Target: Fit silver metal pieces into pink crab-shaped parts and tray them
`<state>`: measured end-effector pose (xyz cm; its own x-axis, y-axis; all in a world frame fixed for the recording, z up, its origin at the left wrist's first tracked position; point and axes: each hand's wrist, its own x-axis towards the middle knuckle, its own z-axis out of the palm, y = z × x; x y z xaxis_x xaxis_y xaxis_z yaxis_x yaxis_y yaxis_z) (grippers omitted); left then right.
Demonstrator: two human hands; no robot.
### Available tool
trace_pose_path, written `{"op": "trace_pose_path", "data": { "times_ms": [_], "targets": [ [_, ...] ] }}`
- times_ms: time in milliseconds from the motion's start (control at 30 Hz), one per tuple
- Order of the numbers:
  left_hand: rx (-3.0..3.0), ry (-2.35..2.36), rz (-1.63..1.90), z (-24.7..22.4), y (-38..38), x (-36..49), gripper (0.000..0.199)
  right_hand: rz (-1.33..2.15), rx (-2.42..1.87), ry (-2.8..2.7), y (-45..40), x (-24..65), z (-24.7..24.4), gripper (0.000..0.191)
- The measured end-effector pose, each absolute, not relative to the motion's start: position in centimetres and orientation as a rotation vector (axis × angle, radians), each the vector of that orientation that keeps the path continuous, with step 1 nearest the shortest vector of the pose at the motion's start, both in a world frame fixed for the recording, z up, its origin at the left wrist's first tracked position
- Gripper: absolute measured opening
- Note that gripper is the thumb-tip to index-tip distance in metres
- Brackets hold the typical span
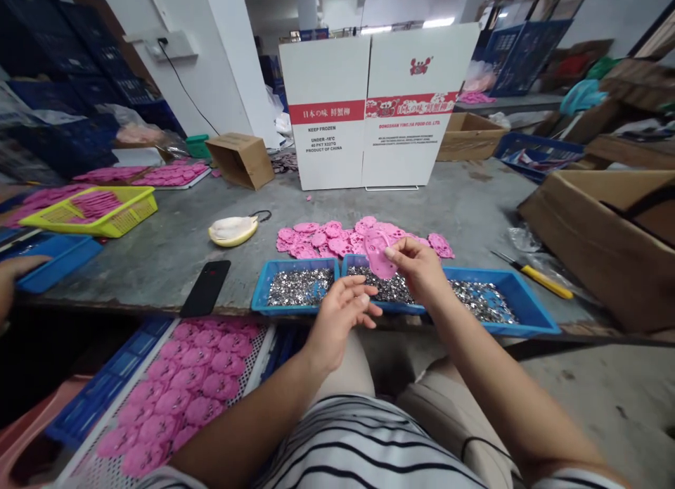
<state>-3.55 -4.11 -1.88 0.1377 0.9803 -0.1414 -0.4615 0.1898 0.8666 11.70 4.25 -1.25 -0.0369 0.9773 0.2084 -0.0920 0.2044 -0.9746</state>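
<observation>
A thin pink plastic piece (377, 255) with small holes is pinched between the thumb and fingers of my right hand (419, 267), above the middle blue tray. My left hand (342, 312) hovers just in front of that tray, palm turned inward, its fingers apart and slightly curled with nothing visible in them. Small shiny metal parts fill the left blue tray (258, 299), the middle blue tray (348, 261) and the right blue tray (538, 320). Behind them lies a loose heap of similar pink pieces (330, 239).
A black phone (207, 288) lies left of the trays; a yellow-handled tool (545, 281) lies right. A white carton (363, 109) stands behind the heap. Below the table edge, a white perforated tray (256, 376) holds pink pieces. Another person's hand (21, 265) touches a blue tray at far left.
</observation>
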Motion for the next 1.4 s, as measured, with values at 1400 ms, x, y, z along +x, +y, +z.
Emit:
{"op": "trace_pose_path", "data": {
  "times_ms": [1400],
  "targets": [
    [0.545,0.99,1.092,-3.8,-5.0,-3.4,0.032,0.469,-1.726,-2.143,2.8,14.3,-2.9,0.013]
  ]
}}
